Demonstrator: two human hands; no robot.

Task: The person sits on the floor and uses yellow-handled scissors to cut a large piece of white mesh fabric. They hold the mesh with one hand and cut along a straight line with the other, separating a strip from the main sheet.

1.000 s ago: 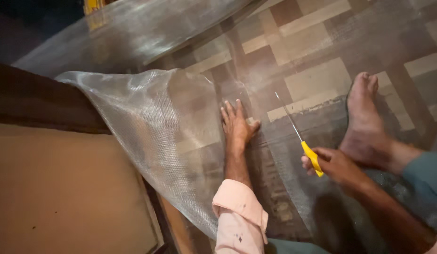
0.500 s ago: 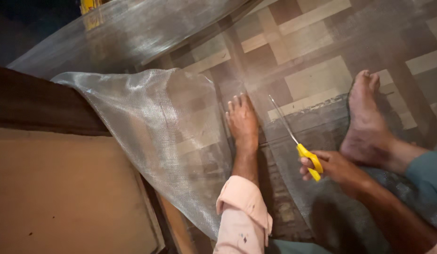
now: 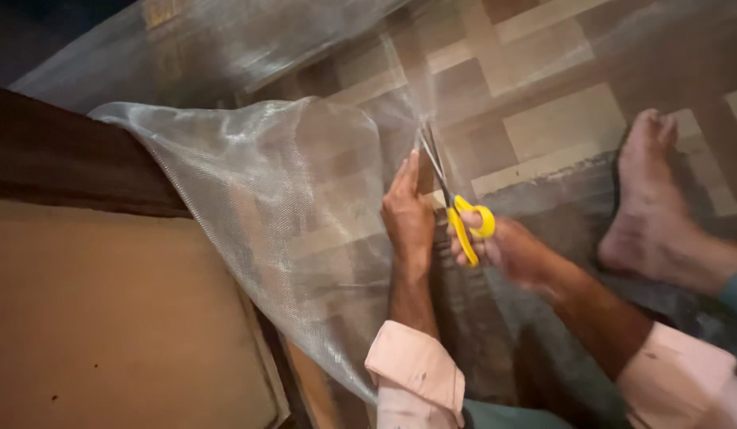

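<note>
A sheet of fine grey wire mesh (image 3: 265,183) lies over the patterned floor and curls up at the left. My left hand (image 3: 407,214) presses flat on the mesh, fingers pointing away from me. Right beside it, my right hand (image 3: 507,250) grips yellow-handled scissors (image 3: 456,206). Their thin blades point forward along the mesh edge, close to my left fingertips. Whether the blades are parted is hard to tell.
My bare right foot (image 3: 642,191) rests on the floor at the right. A brown wooden board or frame (image 3: 106,318) fills the lower left, with a dark edge above it. More mesh (image 3: 225,48) stretches across the top.
My right hand has swung the scissors left and forward until the blades sit right next to my left hand. My left hand has shifted slightly forward on the mesh.
</note>
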